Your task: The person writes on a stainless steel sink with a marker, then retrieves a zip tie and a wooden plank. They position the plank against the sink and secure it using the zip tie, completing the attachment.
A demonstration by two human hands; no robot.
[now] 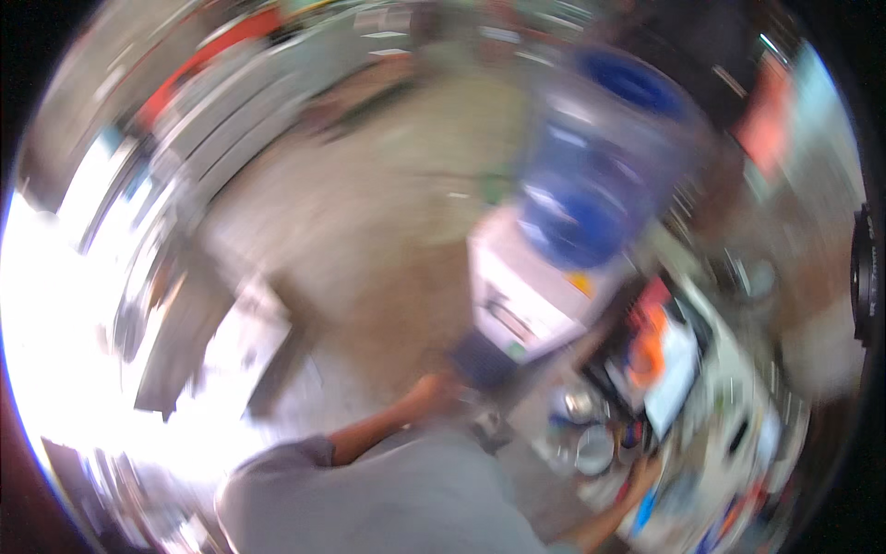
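Note:
Motion blur smears most of the view. My left hand (pixel 437 392) is extended in front of my body, close to a dark flat part (pixel 484 362) at the foot of a white water dispenser (pixel 517 300). Whether it touches that part cannot be made out, and its fingers are smeared. A large clear-blue water bottle (pixel 600 175) stands upside down on the dispenser. My right hand (pixel 644 473) reaches over a cluttered table on the right, near a bright blue item (pixel 643 511) and a whitish cup (pixel 594 450). Its fingers are too blurred to show a grip.
The cluttered table (pixel 715 452) also bears an orange thing (pixel 648 349), a white sheet-like piece (pixel 674 379) and a metallic round container (pixel 580 404). At the left, a pale box-like object (pixel 254 332) stands on the floor (pixel 369 222) by a glaring bright opening.

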